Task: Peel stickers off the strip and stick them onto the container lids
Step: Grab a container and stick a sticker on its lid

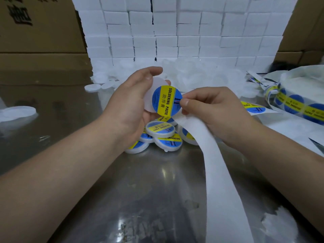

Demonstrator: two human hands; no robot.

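Gripping a white lid at frame centre, the left hand faces the right hand, which pinches the sticker edge (bare steel table below).

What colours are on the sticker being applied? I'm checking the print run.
Blue round sticker with a yellow band and black lettering, seen in the head view.
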